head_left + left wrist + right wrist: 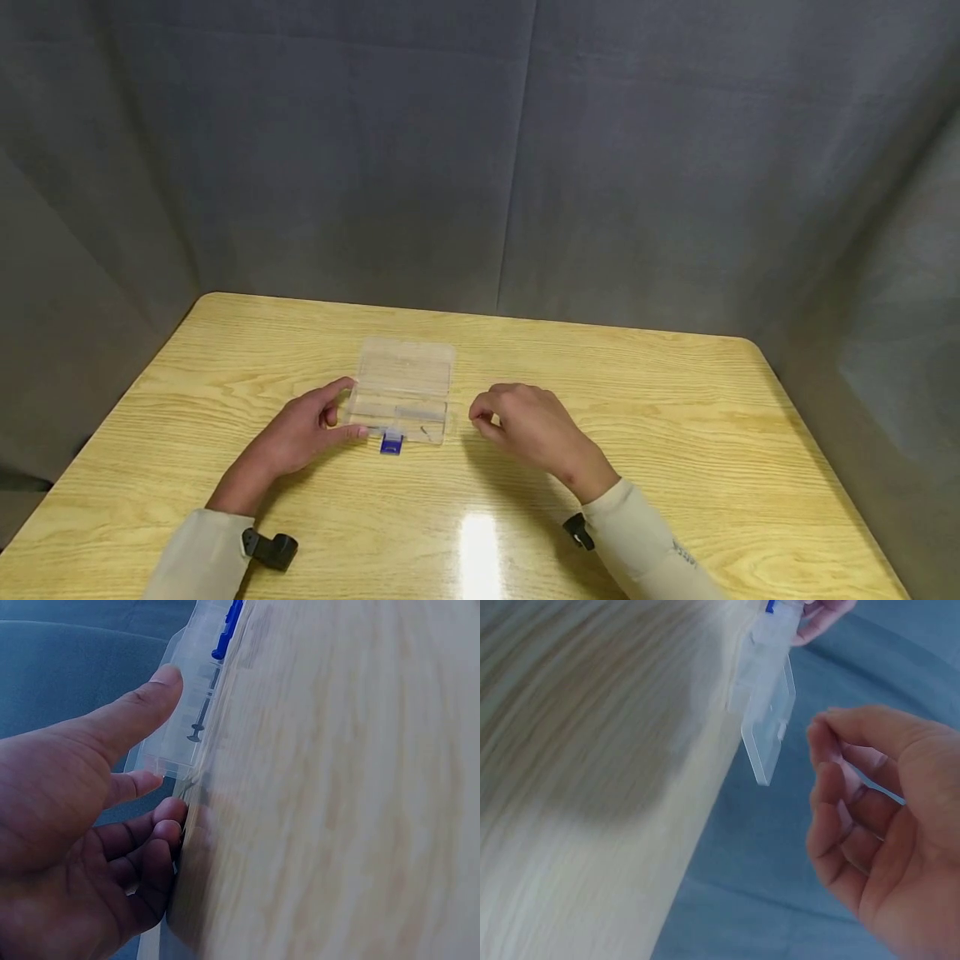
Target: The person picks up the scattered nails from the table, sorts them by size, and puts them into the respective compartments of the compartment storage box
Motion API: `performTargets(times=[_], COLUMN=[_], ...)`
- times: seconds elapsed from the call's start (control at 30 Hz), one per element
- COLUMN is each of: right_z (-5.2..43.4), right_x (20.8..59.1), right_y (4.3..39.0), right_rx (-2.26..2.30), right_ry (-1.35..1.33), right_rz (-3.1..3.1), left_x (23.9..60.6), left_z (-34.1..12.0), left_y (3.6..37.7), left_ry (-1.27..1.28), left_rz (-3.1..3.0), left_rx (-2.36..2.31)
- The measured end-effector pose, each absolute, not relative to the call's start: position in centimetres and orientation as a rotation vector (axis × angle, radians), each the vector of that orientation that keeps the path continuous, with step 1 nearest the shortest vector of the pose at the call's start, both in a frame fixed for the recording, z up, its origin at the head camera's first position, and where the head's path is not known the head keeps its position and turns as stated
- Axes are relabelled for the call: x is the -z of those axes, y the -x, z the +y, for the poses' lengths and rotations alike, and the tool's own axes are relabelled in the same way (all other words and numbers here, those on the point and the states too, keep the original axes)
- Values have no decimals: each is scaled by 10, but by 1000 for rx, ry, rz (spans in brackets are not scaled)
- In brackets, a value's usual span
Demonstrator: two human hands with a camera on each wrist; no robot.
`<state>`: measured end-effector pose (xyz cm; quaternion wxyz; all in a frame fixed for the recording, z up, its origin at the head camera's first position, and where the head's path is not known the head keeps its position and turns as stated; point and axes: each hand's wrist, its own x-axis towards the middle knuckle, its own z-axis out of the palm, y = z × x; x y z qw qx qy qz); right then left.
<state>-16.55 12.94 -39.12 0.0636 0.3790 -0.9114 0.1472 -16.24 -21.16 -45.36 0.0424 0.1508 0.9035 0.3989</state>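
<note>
A clear plastic box (405,387) lies open on the wooden table (675,400), its lid folded back and a blue latch (391,444) at its near edge. My left hand (348,408) holds the box's left end between thumb and forefinger. In the left wrist view the thumb (142,705) lies along the box (187,697), and a small screw (199,724) shows inside. My right hand (480,419) hovers just right of the box with fingers loosely curled, and I see nothing in it. The right wrist view shows these curled fingers (832,772) apart from the box (769,712).
Grey fabric walls (480,167) close in the table at the back and on both sides. The tabletop has rounded far corners. Dark wrist mounts (270,548) sit on both pale sleeves near the front edge.
</note>
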Motion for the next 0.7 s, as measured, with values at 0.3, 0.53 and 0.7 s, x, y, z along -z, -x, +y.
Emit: performTargets(times=[0.3,0.53,0.7], right_z=[173,206,226], right_x=[390,390,389], right_y=[152,141,135], right_rx=[-386,-353,-375], right_ry=[-1062,-1024,-980], right_rz=[-2842,-2944,-3035], left_x=[454,455,456], left_z=[-214,-213,-214], left_y=[162,161,163], left_ry=[-482,-478,-479], left_rz=[2768,2765,2765], left_rx=[-1233,-1225,-1226])
